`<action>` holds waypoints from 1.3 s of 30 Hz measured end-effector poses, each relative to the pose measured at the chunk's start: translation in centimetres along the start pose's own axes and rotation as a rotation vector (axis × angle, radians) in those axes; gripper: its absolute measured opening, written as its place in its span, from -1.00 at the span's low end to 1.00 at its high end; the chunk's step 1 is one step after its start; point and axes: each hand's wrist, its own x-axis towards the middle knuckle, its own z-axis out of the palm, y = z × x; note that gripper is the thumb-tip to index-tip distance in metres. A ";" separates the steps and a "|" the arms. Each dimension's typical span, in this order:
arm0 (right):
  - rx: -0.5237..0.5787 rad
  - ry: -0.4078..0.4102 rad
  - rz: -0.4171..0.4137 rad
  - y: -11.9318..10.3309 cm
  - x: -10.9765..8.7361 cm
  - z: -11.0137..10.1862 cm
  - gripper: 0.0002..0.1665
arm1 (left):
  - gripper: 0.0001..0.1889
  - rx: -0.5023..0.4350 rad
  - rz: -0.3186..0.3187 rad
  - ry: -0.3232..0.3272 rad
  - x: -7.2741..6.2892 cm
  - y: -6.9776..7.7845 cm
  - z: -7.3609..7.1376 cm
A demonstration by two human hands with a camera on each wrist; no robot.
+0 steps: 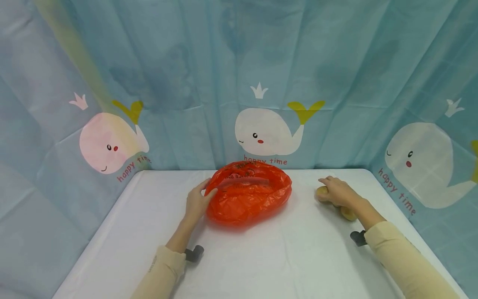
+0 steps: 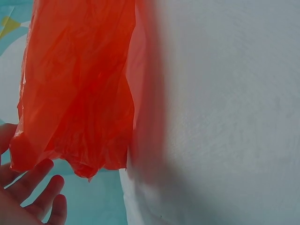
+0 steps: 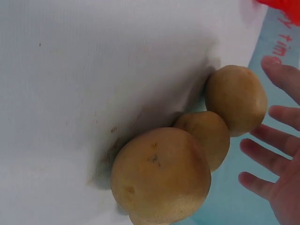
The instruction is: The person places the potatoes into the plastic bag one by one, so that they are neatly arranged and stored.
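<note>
A red plastic bag [image 1: 246, 195] with printed lettering stands on the white table, its mouth spread wide. My left hand [image 1: 198, 201] is at the bag's left side, thumb and fingers holding its edge. In the left wrist view the bag's corner [image 2: 28, 152] lies between the thumb and the fingers, with the other fingers [image 2: 44, 192] spread below. My right hand [image 1: 337, 192] hovers close over several potatoes at the right. The right wrist view shows a large potato [image 3: 161, 176], a smaller one [image 3: 206, 136] and another [image 3: 236, 98] beside the hand's outstretched fingers [image 3: 267, 157].
The white table [image 1: 284, 261] reaches back to a light-blue curtain [image 1: 209, 83] printed with whales, which also encloses both sides. A dark wrist camera [image 1: 195, 253] sits at the left cuff, and a similar one [image 1: 359, 238] at the right cuff.
</note>
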 end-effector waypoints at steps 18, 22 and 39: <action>-0.037 -0.050 -0.014 0.3 0.7 0.1 -0.41 | -0.56 0.070 0.048 0.080 0.2 -0.1 0.2; -0.035 -0.070 -0.010 0.4 0.8 0.2 -0.39 | -0.58 0.092 0.047 0.083 0.1 -0.2 0.3; -0.046 -0.054 -0.011 0.7 1.2 0.7 -0.42 | -0.67 0.144 0.078 0.167 0.3 -0.2 0.7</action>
